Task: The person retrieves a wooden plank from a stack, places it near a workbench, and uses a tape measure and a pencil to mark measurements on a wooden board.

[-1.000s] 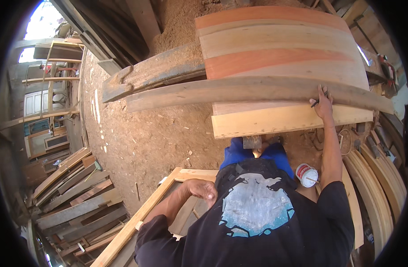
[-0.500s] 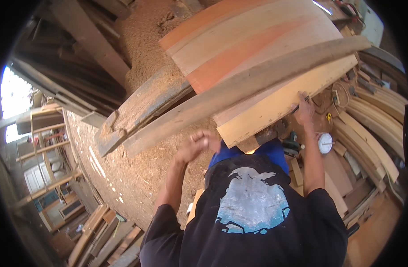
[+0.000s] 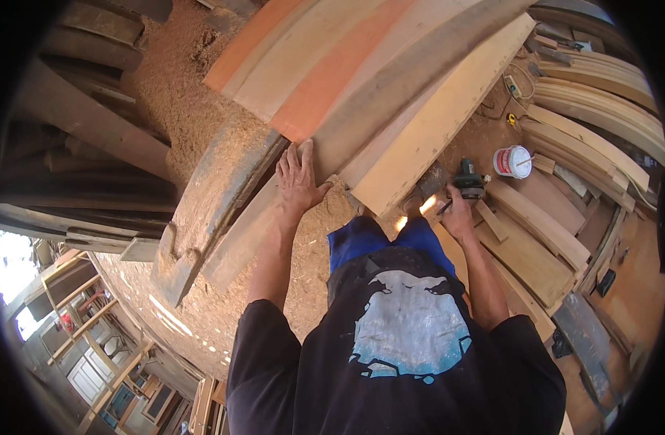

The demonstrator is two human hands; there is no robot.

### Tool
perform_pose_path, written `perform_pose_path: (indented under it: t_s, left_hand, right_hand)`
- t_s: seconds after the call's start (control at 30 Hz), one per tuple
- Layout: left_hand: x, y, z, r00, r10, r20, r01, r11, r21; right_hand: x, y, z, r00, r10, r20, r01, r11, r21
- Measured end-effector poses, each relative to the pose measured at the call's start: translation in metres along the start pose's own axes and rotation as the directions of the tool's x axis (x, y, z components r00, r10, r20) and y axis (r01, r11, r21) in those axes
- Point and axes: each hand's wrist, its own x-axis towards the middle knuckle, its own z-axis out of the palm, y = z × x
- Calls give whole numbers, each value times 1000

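Chg in last sec: L hand (image 3: 298, 177) was off the wood; now it's down on the long brown plank (image 3: 390, 101), approx flat, fingers spread apart and straight, not clasping anything visible. R hand (image 3: 459, 216) was on the plank 1 sec ago, then at the pale board (image 3: 448, 119); now it's clear of both, off the plank's near side, right by the green power tool (image 3: 469, 178). R fingers are curled w/ a dark pen (image 3: 444, 208) held in them; can't tell if they also touch the tool.

Plank pos: lies over the striped boards (image 3: 332, 76), which fan out on its far side; pale board runs along its near side. Its lower-left end sticks out past the boards, near the dusty beam (image 3: 216, 188). White bucket (image 3: 513, 162) w/ a stick in it is well off the plank's near side, past the tool.

Meaning for the work, my read: plank is now steadied at the L end only, & R hand is free of the wood w/ pen kept. Can't make out any fresh pen line on the plank.
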Motion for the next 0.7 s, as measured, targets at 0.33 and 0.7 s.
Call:
perform_pose_path:
  t_s: [0.33, 0.7]
  left_hand:
    - [10, 9, -34, 965, -123, 230, 133, 991, -29]
    - [-95, 59, -83, 886, -11, 464, 154, 950, -272]
  right_hand:
    - [9, 4, 10, 997, -1, -76, 9, 995, 102]
    - [149, -81, -12, 977, 209, -45, -18, 290, 957]
